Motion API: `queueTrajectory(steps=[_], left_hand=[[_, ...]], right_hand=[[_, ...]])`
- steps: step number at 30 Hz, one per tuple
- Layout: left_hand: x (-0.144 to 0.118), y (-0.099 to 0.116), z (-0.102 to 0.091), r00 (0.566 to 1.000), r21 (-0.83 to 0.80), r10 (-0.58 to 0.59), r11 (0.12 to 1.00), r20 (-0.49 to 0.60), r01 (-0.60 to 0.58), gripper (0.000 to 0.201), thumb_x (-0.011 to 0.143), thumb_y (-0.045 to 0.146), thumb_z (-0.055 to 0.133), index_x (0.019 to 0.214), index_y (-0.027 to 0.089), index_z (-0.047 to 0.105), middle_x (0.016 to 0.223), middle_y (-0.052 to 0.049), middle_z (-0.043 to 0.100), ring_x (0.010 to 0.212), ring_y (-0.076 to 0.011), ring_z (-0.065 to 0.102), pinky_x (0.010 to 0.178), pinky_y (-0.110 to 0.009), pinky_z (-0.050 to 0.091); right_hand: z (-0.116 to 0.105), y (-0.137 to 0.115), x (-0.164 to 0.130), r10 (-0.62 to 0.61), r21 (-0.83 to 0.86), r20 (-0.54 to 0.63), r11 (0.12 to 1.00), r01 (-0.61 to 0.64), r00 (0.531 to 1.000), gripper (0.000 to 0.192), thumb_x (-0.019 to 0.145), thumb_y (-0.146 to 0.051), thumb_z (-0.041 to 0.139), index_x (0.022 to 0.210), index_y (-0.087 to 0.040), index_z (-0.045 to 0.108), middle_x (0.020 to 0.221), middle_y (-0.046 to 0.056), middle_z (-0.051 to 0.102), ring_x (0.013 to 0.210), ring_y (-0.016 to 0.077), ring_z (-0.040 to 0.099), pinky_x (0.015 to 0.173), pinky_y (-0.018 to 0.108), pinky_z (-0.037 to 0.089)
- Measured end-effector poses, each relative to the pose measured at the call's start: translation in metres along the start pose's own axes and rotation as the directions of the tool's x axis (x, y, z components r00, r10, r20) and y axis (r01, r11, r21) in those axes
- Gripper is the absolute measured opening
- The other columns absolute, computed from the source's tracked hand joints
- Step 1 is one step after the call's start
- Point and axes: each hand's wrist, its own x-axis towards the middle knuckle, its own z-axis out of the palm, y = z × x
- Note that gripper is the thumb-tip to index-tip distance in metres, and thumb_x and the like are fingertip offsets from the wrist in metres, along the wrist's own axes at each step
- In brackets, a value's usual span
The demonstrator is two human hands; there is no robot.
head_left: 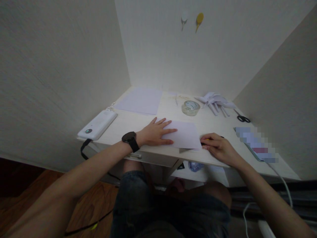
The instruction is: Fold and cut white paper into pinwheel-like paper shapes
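A sheet of white paper (185,134) lies flat near the front edge of the white desk. My left hand (158,132) is spread on its left part, pressing it down, with a black watch on the wrist. At the paper's right edge, my right hand (216,147) is closed around a small black-and-yellow handle (203,142) that looks like a knife's; the fingers cover most of it. A grey pointed piece (185,150), perhaps its blade, shows below the paper's near edge.
Behind lie another white sheet (141,100), a roll of clear tape (190,108) and a bunch of folded paper shapes with rolled stems (215,101). Black-handled scissors (243,118) and a phone (255,143) with a cable are right. A white power bank (97,125) is left.
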Motion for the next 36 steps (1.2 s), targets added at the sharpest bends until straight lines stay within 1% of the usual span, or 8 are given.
queueTrajectory(steps=[5, 9, 17, 24, 27, 30, 33, 36], left_hand=[[0.0, 0.002, -0.001, 0.995, 0.015, 0.04, 0.999, -0.092, -0.039, 0.076, 0.089, 0.072, 0.042, 0.145, 0.021, 0.048, 0.157, -0.015, 0.035, 0.148, -0.0337, 0.024, 0.119, -0.053, 0.012], [-0.003, 0.016, -0.001, 0.995, -0.005, 0.054, 0.998, -0.082, -0.055, 0.093, 0.08, 0.077, 0.051, 0.146, 0.013, 0.045, 0.155, -0.021, 0.036, 0.144, -0.0352, 0.034, 0.118, -0.048, 0.022], [-0.007, 0.041, -0.004, 0.991, 0.012, 0.119, 0.993, -0.058, -0.118, 0.072, 0.09, 0.064, 0.049, 0.144, 0.016, 0.047, 0.153, -0.017, 0.041, 0.139, -0.0343, 0.043, 0.115, -0.048, 0.029], [0.0, 0.066, -0.002, 0.994, 0.042, 0.007, 0.999, -0.113, -0.002, 0.1, 0.077, 0.081, 0.05, 0.149, 0.012, 0.036, 0.156, -0.022, 0.033, 0.136, -0.0428, 0.042, 0.111, -0.056, 0.033], [0.005, 0.072, 0.004, 0.982, 0.06, -0.024, 0.998, -0.185, 0.035, 0.095, 0.081, 0.074, 0.052, 0.149, 0.011, 0.033, 0.157, -0.023, 0.032, 0.136, -0.041, 0.043, 0.111, -0.055, 0.034], [0.007, 0.072, 0.006, 0.968, 0.108, -0.023, 0.993, -0.25, 0.052, 0.082, 0.087, 0.055, 0.058, 0.148, 0.007, 0.033, 0.155, -0.024, 0.034, 0.136, -0.0376, 0.044, 0.11, -0.051, 0.038], [0.006, 0.067, 0.003, 0.96, 0.159, 0.012, 0.987, -0.279, 0.033, 0.062, 0.09, 0.03, 0.057, 0.145, 0.006, 0.038, 0.15, -0.022, 0.044, 0.131, -0.0315, 0.052, 0.104, -0.043, 0.047], [0.002, 0.059, -0.009, 0.928, 0.129, 0.002, 0.99, -0.372, 0.049, 0.046, 0.095, 0.024, 0.046, 0.139, 0.011, 0.047, 0.141, -0.018, 0.056, 0.121, -0.0262, 0.061, 0.091, -0.038, 0.054]], right_hand=[[-0.009, 0.007, -0.007, 0.079, -0.068, -0.013, 0.994, -0.08, 0.997, 0.025, 0.092, -0.028, 0.057, 0.107, -0.025, 0.076, 0.108, 0.009, 0.07, 0.1, 0.0228, 0.065, 0.09, 0.039, 0.054], [-0.01, 0.008, -0.009, 0.143, -0.148, -0.017, 0.979, -0.143, 0.99, 0.026, 0.092, -0.029, 0.056, 0.109, -0.024, 0.076, 0.11, 0.008, 0.069, 0.101, 0.023, 0.065, 0.09, 0.038, 0.053], [0.008, 0.001, -0.003, 0.193, -0.311, -0.155, 0.921, -0.233, 0.969, 0.029, 0.094, -0.033, 0.054, 0.109, -0.02, 0.075, 0.103, 0.009, 0.071, 0.094, 0.0237, 0.065, 0.084, 0.037, 0.053], [0.018, -0.011, 0.009, 0.181, -0.281, -0.202, 0.931, -0.234, 0.963, 0.029, 0.096, -0.034, 0.052, 0.106, -0.019, 0.074, 0.099, 0.01, 0.071, 0.091, 0.0237, 0.065, 0.082, 0.038, 0.053], [0.02, -0.012, 0.01, 0.159, -0.254, -0.245, 0.941, -0.222, 0.956, 0.03, 0.096, -0.034, 0.052, 0.107, -0.017, 0.074, 0.1, 0.011, 0.071, 0.092, 0.0242, 0.064, 0.083, 0.038, 0.053], [0.021, -0.01, 0.008, 0.137, -0.255, -0.293, 0.943, -0.215, 0.946, 0.031, 0.096, -0.033, 0.05, 0.109, -0.015, 0.073, 0.101, 0.013, 0.07, 0.093, 0.0247, 0.063, 0.083, 0.039, 0.053], [0.021, -0.007, 0.006, 0.123, -0.261, -0.317, 0.942, -0.211, 0.94, 0.031, 0.096, -0.032, 0.05, 0.11, -0.015, 0.072, 0.102, 0.013, 0.069, 0.093, 0.0248, 0.063, 0.082, 0.039, 0.053], [0.021, -0.007, 0.005, 0.138, -0.294, -0.291, 0.929, -0.226, 0.947, 0.032, 0.097, -0.033, 0.049, 0.111, -0.016, 0.072, 0.102, 0.013, 0.069, 0.093, 0.0255, 0.062, 0.083, 0.039, 0.052]])
